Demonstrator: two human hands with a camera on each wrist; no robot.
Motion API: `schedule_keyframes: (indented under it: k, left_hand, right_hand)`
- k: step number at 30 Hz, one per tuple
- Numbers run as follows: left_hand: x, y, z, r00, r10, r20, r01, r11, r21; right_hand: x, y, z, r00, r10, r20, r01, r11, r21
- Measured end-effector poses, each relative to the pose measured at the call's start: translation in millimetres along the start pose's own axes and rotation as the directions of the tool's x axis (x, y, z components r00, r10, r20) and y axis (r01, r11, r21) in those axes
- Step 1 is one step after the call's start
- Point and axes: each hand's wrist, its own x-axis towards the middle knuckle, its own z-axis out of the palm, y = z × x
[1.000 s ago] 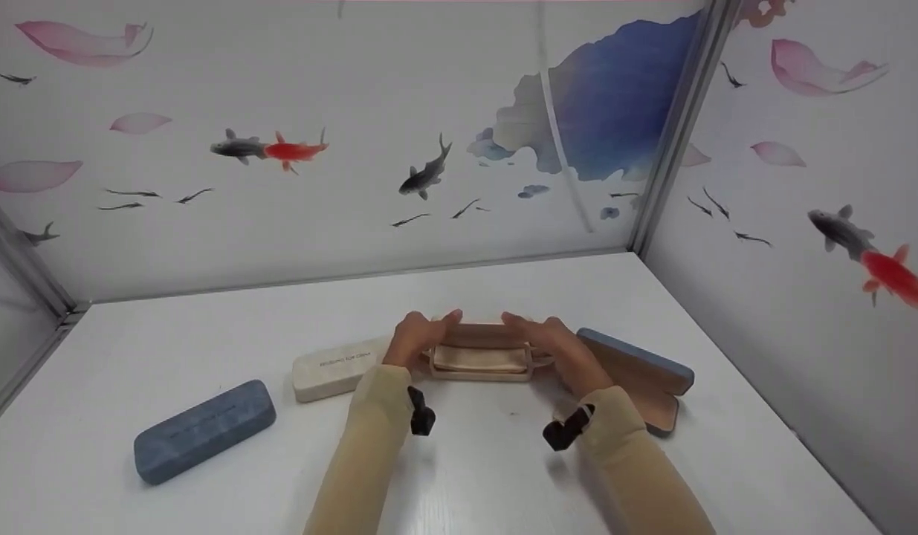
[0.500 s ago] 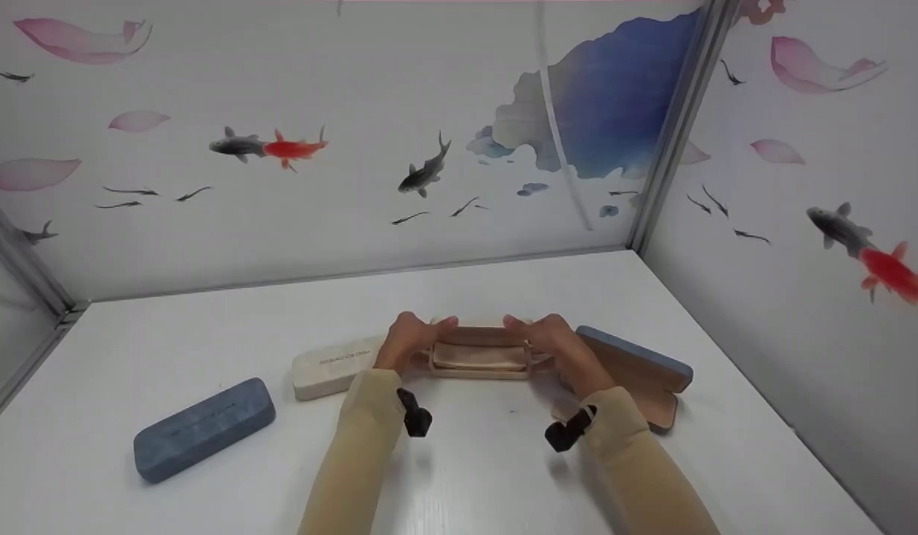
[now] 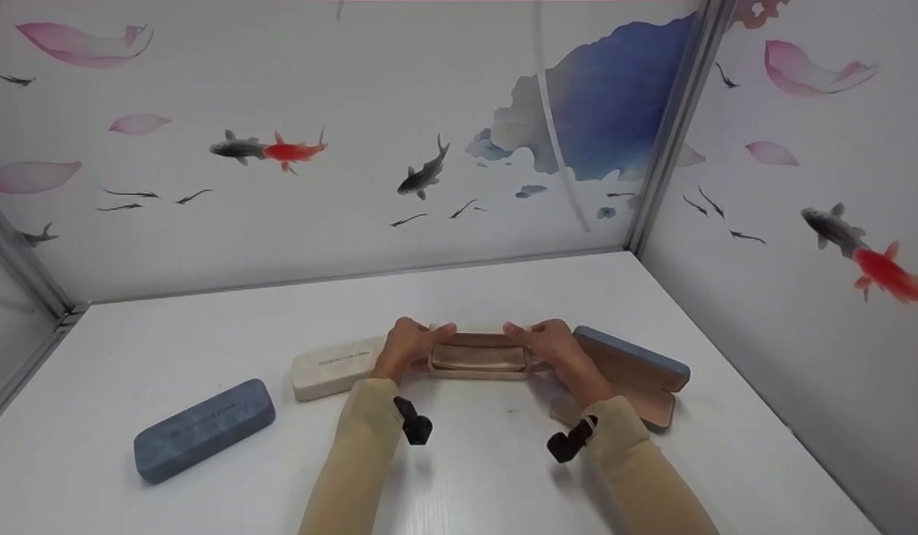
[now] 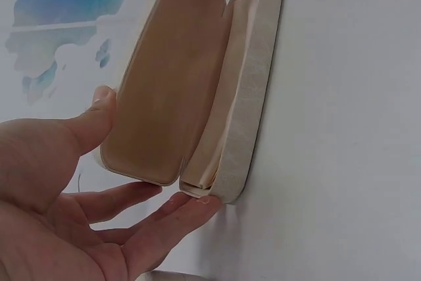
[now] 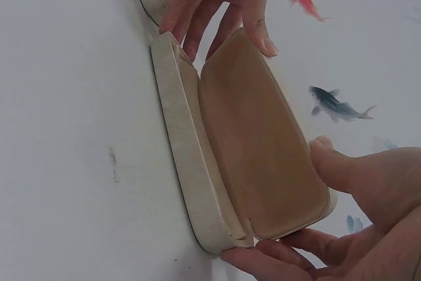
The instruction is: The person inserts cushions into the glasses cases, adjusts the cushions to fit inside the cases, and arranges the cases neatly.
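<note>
A cream glasses case (image 3: pixel 479 375) stands on the white table with its lid partly raised. Tan lining (image 4: pixel 168 83) covers the inside of the lid, and a folded beige cloth (image 3: pixel 477 358) lies in the base. At the left end, my left hand (image 3: pixel 410 347) holds the case, thumb on the lid's edge and fingers around the end of lid and base. My right hand (image 3: pixel 563 349) grips the opposite end in the same way, as the right wrist view shows. Parts of the fingers are hidden behind the case.
A closed cream glasses case (image 3: pixel 332 368) lies just left of my left hand. Farther left is a closed blue case (image 3: pixel 204 431). An open blue case (image 3: pixel 637 364) sits beside my right forearm. Printed wall panels (image 3: pixel 354 245) bound the table behind and at the right.
The lid of the held case has tipped forward and down a little, so less of its lining shows in the head view. Both hands have stayed on its ends.
</note>
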Motion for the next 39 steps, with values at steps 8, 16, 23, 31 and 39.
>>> schedule_keyframes:
  k: [8,16,23,31,39]
  left_hand:
    - [-3.1,-2.7,1.7,0.999,0.028,-0.019,-0.028,1.0,0.01]
    - [-5.6,-5.6,6.1,0.993,0.078,-0.084,-0.077,0.997,0.018]
    - [-6.3,-9.7,10.3,0.992,0.088,-0.092,-0.087,0.996,0.015]
    - [-9.8,-13.1,13.3,0.988,0.101,-0.114,-0.102,0.995,0.003]
    - [-10.9,-14.6,13.6,0.986,0.109,-0.123,-0.108,0.994,0.017]
  right_hand:
    - [-2.0,6.4,4.6,0.997,-0.044,-0.057,0.045,0.999,0.022]
    - [-5.6,8.9,9.4,0.988,-0.081,-0.132,0.076,0.996,-0.045]
    - [-9.0,10.5,11.8,0.982,-0.104,-0.157,0.091,0.992,-0.084]
    - [-12.4,13.0,15.5,0.972,-0.11,-0.209,0.093,0.992,-0.089]
    - [-11.4,17.9,18.0,0.956,-0.183,-0.229,0.16,0.98,-0.115]
